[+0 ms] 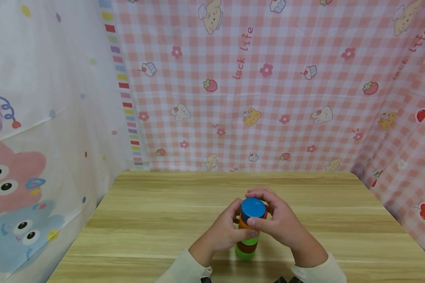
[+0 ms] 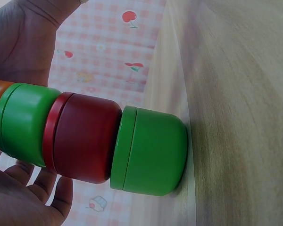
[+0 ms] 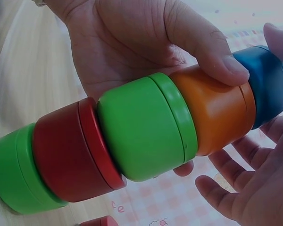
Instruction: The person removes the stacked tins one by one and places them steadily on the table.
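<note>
Several small round tins with lids stand in one upright stack on the wooden table. From the bottom come a green tin point(image 2: 155, 153), a dark red tin point(image 2: 87, 139), another green tin point(image 3: 141, 129), an orange tin point(image 3: 217, 113) and a blue tin point(image 1: 253, 207) on top. My left hand point(image 1: 221, 234) holds the stack at the orange tin, its thumb lying across it in the right wrist view. Higher up, my right hand point(image 1: 281, 220) grips the blue tin between thumb and fingers. Hands partly hide the orange and upper green tins in the head view.
Another red object point(image 3: 101, 221) shows partly at the lower edge of the right wrist view, beyond the stack. Behind the wooden table point(image 1: 156, 220) hangs a pink checked curtain point(image 1: 233, 98). A white printed curtain point(image 1: 56, 118) hangs on the left.
</note>
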The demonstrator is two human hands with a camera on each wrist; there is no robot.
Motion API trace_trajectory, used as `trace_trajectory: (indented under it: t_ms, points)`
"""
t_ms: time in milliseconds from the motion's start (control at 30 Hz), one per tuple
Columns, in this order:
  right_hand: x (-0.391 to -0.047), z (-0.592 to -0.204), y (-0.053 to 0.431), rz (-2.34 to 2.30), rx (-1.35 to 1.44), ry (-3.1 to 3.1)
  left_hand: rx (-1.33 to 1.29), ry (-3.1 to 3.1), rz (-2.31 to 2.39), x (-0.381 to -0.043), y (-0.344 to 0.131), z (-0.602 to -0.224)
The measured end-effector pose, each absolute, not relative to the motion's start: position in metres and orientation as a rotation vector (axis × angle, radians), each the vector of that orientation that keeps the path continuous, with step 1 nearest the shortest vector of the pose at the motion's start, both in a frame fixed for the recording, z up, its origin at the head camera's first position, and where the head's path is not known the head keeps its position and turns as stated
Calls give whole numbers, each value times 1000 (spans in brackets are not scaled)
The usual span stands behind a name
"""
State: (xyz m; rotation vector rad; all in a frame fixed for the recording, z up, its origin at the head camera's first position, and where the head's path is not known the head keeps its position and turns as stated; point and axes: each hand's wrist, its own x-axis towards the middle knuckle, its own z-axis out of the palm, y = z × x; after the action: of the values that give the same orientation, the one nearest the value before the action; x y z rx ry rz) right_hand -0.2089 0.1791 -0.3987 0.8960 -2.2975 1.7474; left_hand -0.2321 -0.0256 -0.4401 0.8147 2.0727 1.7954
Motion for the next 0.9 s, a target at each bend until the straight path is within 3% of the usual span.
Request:
trace_trajectory:
  t_ms: [900]
  points:
    - [-209,-396,180,1736,885,-2376,811,2044,1799,-233,-26,-442]
